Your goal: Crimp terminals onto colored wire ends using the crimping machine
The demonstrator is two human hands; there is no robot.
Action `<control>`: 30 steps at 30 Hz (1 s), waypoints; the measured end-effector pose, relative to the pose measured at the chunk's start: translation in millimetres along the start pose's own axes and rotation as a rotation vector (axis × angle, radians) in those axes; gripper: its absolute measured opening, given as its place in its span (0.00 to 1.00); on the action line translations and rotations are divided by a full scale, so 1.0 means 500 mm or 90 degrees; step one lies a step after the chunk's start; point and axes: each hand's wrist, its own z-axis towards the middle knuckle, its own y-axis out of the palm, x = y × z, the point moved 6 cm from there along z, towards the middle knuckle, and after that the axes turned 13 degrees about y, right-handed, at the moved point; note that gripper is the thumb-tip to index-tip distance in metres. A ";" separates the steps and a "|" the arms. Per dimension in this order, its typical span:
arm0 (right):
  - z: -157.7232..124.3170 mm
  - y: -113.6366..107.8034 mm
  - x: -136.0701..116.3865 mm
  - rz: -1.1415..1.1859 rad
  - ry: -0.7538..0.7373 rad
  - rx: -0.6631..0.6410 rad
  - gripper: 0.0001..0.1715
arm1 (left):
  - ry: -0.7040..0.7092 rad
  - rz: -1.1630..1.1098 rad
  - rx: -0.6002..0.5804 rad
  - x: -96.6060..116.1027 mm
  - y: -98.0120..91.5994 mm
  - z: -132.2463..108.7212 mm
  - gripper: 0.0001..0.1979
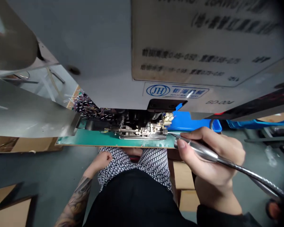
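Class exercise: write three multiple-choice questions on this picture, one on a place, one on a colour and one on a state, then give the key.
1. Where is the left hand?
A. On the patterned shorts
B. On the blue tray
C. On a cardboard box

2. What colour is the board under the machine?
A. Red
B. Green
C. White

3. What is the right hand doing?
A. Hanging empty
B. Gripping a silver tool
C. Pressing on the board

Key:
1. A, the hand lies against the shorts.
2. B, the board's surface shows green.
3. B, its fingers wrap around the tool.
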 end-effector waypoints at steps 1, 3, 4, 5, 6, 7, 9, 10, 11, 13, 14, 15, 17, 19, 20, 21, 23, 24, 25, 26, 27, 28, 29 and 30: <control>-0.007 0.001 0.003 -0.001 -0.006 0.002 0.09 | 0.016 0.002 -0.010 0.012 0.005 0.004 0.13; -0.017 0.000 0.009 -0.003 -0.006 0.006 0.09 | 0.032 0.016 -0.026 0.036 0.021 0.014 0.13; -0.021 -0.001 0.012 -0.003 -0.003 0.009 0.09 | 0.034 0.025 -0.031 0.047 0.031 0.019 0.13; -0.023 -0.003 0.015 -0.003 0.000 0.011 0.09 | 0.033 0.035 -0.034 0.057 0.041 0.023 0.13; -0.025 -0.004 0.017 -0.002 0.001 0.010 0.09 | 0.031 0.044 -0.035 0.065 0.050 0.027 0.13; -0.027 -0.004 0.019 -0.001 0.000 0.007 0.10 | 0.029 0.050 -0.032 0.071 0.056 0.031 0.14; -0.031 -0.004 0.020 0.001 -0.002 -0.005 0.10 | 0.021 0.057 -0.020 0.078 0.061 0.035 0.14; -0.031 -0.004 0.019 0.003 0.000 -0.011 0.10 | 0.018 0.057 -0.011 0.079 0.058 0.035 0.14; -0.032 -0.004 0.019 0.006 0.003 -0.013 0.10 | 0.015 0.054 -0.001 0.079 0.052 0.034 0.13; -0.030 -0.007 0.018 0.013 0.012 -0.014 0.11 | 0.019 0.037 0.025 0.078 0.030 0.027 0.10; -0.029 -0.009 0.018 0.020 0.015 -0.018 0.11 | 0.027 0.023 0.041 0.078 0.014 0.020 0.08; -0.028 -0.011 0.018 0.030 0.017 -0.027 0.11 | 0.040 0.006 0.059 0.080 -0.006 0.010 0.08; -0.028 -0.010 0.028 0.055 0.035 -0.073 0.14 | 0.085 -0.035 0.099 0.091 -0.052 -0.021 0.09; -0.036 0.004 0.055 0.104 0.090 -0.159 0.23 | 0.151 -0.082 0.130 0.115 -0.100 -0.066 0.08; -0.045 0.017 0.075 0.133 0.130 -0.207 0.25 | 0.183 -0.106 0.138 0.132 -0.123 -0.092 0.09; -0.056 0.034 0.097 0.160 0.174 -0.247 0.24 | 0.225 -0.142 0.149 0.154 -0.144 -0.119 0.11; -0.086 0.077 0.136 0.184 0.237 -0.306 0.16 | 0.348 -0.288 0.218 0.212 -0.194 -0.171 0.14; -0.104 0.104 0.151 0.178 0.254 -0.332 0.17 | 0.391 -0.344 0.263 0.241 -0.217 -0.192 0.14; -0.124 0.134 0.160 0.187 0.270 -0.374 0.16 | 0.412 -0.382 0.308 0.267 -0.238 -0.206 0.13; -0.145 0.164 0.165 0.207 0.287 -0.411 0.16 | 0.422 -0.399 0.345 0.294 -0.254 -0.214 0.12; -0.164 0.191 0.165 0.238 0.307 -0.439 0.17 | 0.422 -0.408 0.380 0.320 -0.267 -0.216 0.14; -0.180 0.213 0.163 0.278 0.331 -0.447 0.18 | 0.427 -0.416 0.408 0.345 -0.278 -0.214 0.15; -0.193 0.230 0.159 0.315 0.358 -0.439 0.20 | 0.438 -0.412 0.411 0.371 -0.283 -0.208 0.15; -0.202 0.242 0.155 0.345 0.385 -0.418 0.24 | 0.451 -0.405 0.419 0.394 -0.287 -0.202 0.14</control>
